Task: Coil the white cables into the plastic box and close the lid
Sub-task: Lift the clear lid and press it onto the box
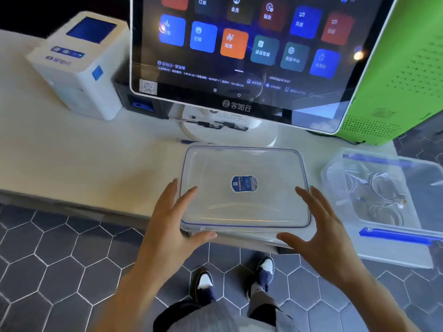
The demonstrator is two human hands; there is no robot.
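A clear plastic lid (244,212) with a blue seal line and a blue sticker in its middle lies flat at the counter's front edge, slightly overhanging it. My left hand (172,226) holds its left front corner, fingers on top and thumb under the rim. My right hand (316,226) mirrors this at the right front corner, fingers spread. To the right stands the clear plastic box (374,236) with blue latches. The white cables (378,192) lie coiled inside it, seen blurred through the wall.
A large touchscreen terminal (239,44) on a white stand rises just behind the lid. A white receipt printer (79,68) stands at the back left, a green perforated case (402,68) at the back right. The pale counter (84,164) ends above a hexagon-tiled floor.
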